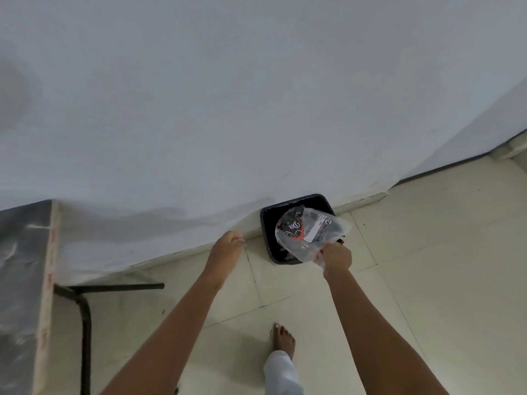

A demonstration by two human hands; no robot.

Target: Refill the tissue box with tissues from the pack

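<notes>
My right hand (pixel 336 256) grips a clear, crumpled plastic tissue pack wrapper (pixel 309 232) with black and red print and a white label. It hangs over the opening of a black bin (pixel 268 216) that stands on the floor against the white wall. My left hand (pixel 229 248) is stretched out to the left of the bin, fingers curled, with nothing visibly in it. No tissue box and no tissues are in view.
A white wall (pixel 256 95) fills the upper view and meets a pale tiled floor (pixel 413 266). A grey table edge (pixel 25 280) with a black metal leg (pixel 85 323) stands at the left. My bare foot (pixel 283 339) rests on the tiles below.
</notes>
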